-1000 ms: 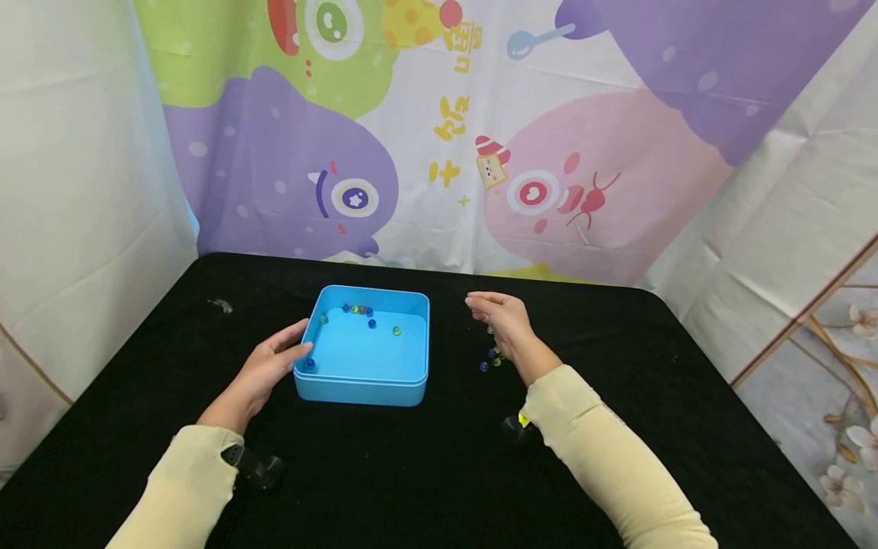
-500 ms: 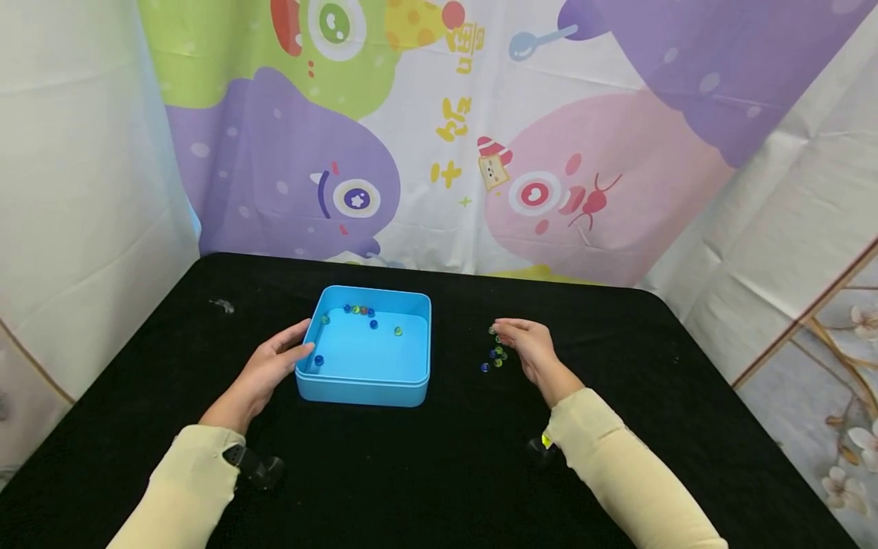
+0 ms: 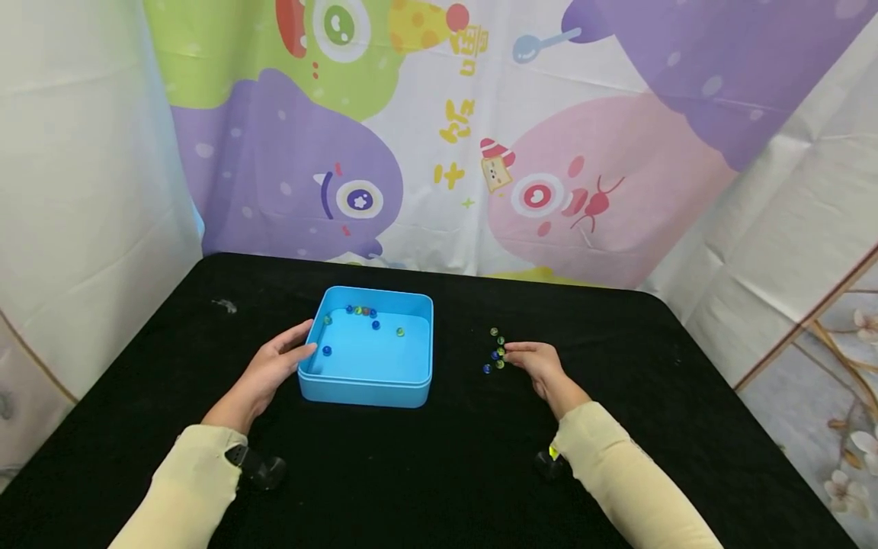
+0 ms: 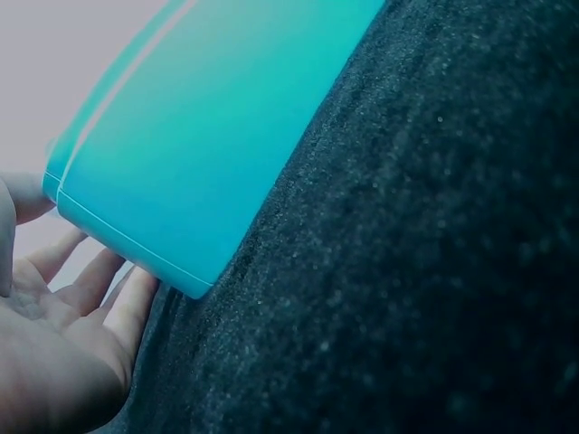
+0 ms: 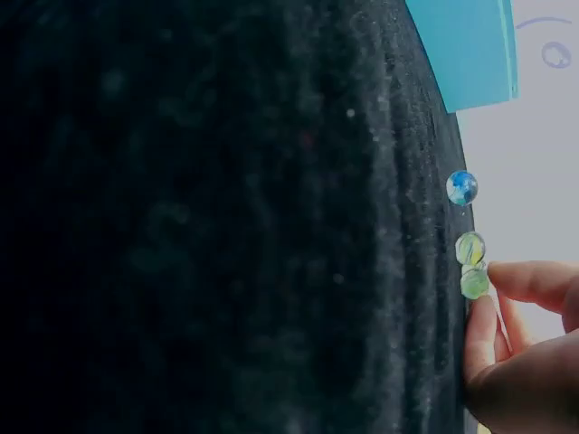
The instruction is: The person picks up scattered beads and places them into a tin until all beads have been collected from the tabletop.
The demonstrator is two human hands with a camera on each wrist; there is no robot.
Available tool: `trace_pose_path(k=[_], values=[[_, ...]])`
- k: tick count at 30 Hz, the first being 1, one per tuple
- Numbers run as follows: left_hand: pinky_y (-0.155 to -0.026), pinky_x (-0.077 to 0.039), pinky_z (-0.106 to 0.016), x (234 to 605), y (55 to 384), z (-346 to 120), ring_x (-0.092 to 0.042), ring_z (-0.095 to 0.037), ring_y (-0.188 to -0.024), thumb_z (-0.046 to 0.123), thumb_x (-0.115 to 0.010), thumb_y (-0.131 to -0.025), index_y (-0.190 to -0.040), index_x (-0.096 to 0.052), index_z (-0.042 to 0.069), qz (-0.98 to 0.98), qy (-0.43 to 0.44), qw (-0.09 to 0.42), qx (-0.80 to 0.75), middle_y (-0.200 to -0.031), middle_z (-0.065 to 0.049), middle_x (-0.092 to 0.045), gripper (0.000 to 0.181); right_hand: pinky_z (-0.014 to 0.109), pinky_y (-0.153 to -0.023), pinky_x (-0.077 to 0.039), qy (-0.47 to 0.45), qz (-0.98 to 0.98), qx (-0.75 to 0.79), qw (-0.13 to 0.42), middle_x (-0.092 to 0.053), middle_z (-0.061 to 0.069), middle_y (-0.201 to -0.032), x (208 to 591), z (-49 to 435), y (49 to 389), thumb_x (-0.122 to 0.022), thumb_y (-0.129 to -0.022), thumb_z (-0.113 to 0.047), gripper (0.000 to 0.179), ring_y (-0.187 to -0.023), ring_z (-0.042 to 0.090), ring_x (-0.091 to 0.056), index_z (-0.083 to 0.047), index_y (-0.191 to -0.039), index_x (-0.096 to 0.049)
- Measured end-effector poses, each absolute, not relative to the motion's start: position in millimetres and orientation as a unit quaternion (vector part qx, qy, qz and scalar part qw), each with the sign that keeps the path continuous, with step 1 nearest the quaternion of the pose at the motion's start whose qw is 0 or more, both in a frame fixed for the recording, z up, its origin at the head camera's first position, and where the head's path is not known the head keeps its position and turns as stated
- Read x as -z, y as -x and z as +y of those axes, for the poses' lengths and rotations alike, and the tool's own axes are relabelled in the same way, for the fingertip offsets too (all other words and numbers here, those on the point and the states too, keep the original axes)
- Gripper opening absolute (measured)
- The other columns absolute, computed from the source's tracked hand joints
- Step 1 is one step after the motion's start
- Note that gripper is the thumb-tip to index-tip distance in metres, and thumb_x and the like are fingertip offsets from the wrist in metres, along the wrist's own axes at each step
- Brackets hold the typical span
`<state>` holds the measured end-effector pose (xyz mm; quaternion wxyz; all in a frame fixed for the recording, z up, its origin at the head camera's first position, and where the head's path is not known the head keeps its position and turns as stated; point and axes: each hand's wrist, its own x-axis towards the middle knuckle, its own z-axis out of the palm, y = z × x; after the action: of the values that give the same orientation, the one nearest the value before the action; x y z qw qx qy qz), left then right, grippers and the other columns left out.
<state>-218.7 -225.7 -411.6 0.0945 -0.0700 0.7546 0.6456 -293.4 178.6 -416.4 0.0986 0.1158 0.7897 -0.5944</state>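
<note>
My left hand (image 3: 267,370) grips the left wall of a square light-blue box (image 3: 363,393), thumb over the rim and fingers along the outside. In the left wrist view the fingers lie against the box's outer side (image 4: 181,172). Inside are several glass marbles, among them a blue marble (image 3: 327,351) close to my thumb. To the right of the box, my right hand (image 3: 545,370) is low on the table with its fingertips at a small cluster of marbles. In the right wrist view a green marble (image 5: 475,285) sits right at the parted thumb and fingertips.
A black cloth (image 3: 384,473) covers the table. Loose marbles include a blue marble (image 3: 487,368) at the cluster's near end and a clear yellowish marble (image 3: 494,332) at its far end. A cartoon-printed curtain (image 3: 439,229) hangs behind.
My right hand has come down and toward me, from above the far end of the marbles to their right side. The blue marble by my left thumb has rolled inward; the left hand stays put.
</note>
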Motion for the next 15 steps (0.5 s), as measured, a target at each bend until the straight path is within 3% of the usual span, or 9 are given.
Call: trace_pose_path(k=[5, 15], values=[[-0.107, -0.018, -0.057, 410.6, 218.0, -225.5, -0.014, -0.038, -0.137, 0.031, -0.048, -0.097, -0.149, -0.020, 0.016, 0.755, 0.071, 0.098, -0.645, -0.153, -0.015, -0.013, 0.061, 0.044, -0.100, -0.037, -0.104, 0.823, 0.551, 0.093, -0.055, 0.021, -0.125, 419.0, 179.4, 290.8, -0.060, -0.085, 0.003, 0.028, -0.115, 0.031, -0.050, 0.005, -0.113, -0.063], [-0.107, -0.018, -0.056, 413.2, 219.5, -226.4, -0.015, -0.037, -0.137, 0.030, -0.047, -0.097, -0.149, -0.020, 0.015, 0.753, 0.066, 0.094, -0.648, -0.153, -0.016, -0.013, 0.061, 0.046, -0.096, -0.041, -0.090, 0.869, 0.482, 0.072, -0.060, 0.019, -0.116, 415.0, 174.9, 288.9, -0.065, -0.082, 0.000, 0.021, -0.111, 0.032, -0.052, 0.003, -0.103, -0.068]])
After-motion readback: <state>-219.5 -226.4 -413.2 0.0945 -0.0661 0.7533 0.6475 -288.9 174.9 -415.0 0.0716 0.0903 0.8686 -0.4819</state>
